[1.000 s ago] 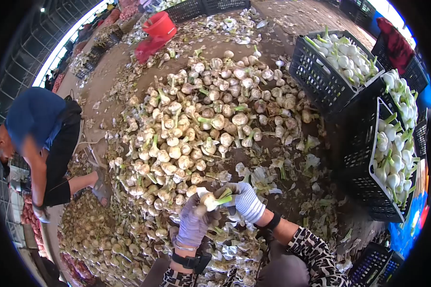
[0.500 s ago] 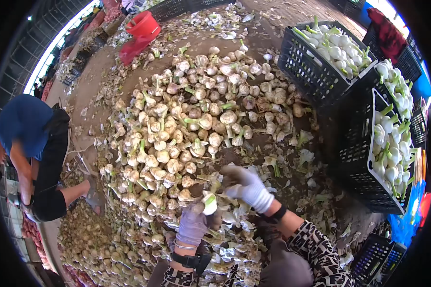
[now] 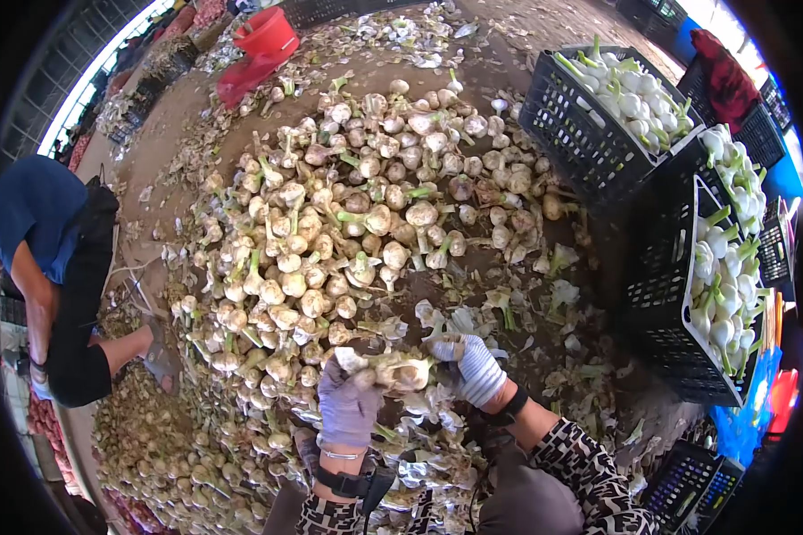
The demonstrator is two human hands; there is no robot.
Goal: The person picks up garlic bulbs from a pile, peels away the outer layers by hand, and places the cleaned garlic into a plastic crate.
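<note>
Left hand [image 3: 346,406] grips a bulb [image 3: 403,374]; right hand [image 3: 477,367], can't tell; peelings [image 3: 562,294] strew this floor [image 3: 526,31], crates [image 3: 560,114] hold white bulbs [image 3: 632,103]

I'm on one feed: wide fisheye head cam at the bulb pile's [image 3: 377,219] near side, facing forward and down, close in, reaching the red bucket [image 3: 273,41] beyond the pile.
</note>
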